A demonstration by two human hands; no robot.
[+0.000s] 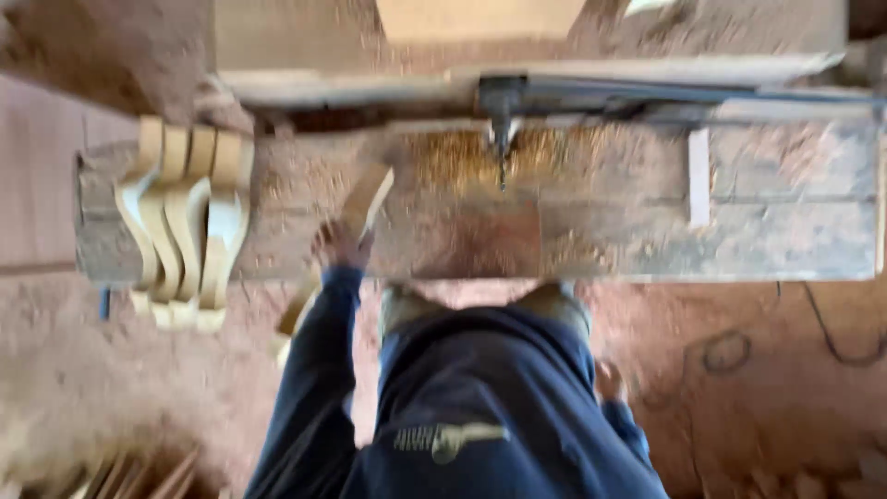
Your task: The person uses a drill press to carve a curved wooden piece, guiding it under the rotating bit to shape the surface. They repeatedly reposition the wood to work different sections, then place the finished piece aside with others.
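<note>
The picture is blurred by motion. My left hand (340, 246), in a dark blue sleeve, grips a curved pale wooden piece (368, 196) and holds it over the sawdust-covered workbench (785, 240). The piece sits left of a drill bit (502, 162) that points toward me from a metal rail. My right hand (610, 381) hangs low beside my hip, off the bench. It is too blurred to tell how its fingers are set, and nothing shows in it.
Several curved wooden pieces (185, 222) lie side by side on the bench's left end. A small pale wooden block (699, 176) stands on the right. Sawdust covers the floor, a cable (832, 342) lies at the right, and wooden offcuts (139, 476) lie at the lower left.
</note>
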